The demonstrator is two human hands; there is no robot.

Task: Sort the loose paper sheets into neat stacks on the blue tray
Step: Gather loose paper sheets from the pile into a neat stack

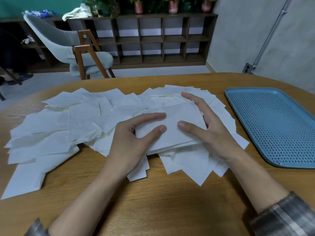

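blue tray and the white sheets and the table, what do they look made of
Blue tray: probably moulded plastic, matte, with a rounded rim and rows of small slots. White sheets: thin, soft, tissue-like paper, matte, with creases and slightly ragged edges. Table: wood or wood-look laminate, low sheen, visible grain.

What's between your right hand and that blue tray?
Head view: a few loose paper sheets, then a bare strip of wooden table.
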